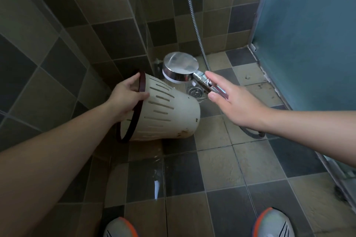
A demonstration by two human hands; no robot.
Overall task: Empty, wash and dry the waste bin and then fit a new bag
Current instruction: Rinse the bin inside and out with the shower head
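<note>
Over the tiled shower floor (212,169), the left hand (126,95) has its grip pinching the dark rim of the cream slotted waste bin (169,113), tipped sideways in the air; I cannot see inside it. The right hand (235,100), fingers extended, holds the chrome shower head (180,67) by its handle beside the bin.

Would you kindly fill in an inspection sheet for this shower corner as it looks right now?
Surface: tiled floor, wet patches, drain in the corner.
Job's things: cream slotted bin tipped on its side, dark rim ring, dirt marks near its base; no bag seen.
Clutter: nothing seen.
Hands: left hand grips the bin rim; right hand holds the shower head handle, fingers mostly straight.
Cables: metal hose runs down the wall and loops on the floor.
Surroundings: tiled walls, blue door, two shoes below.
</note>
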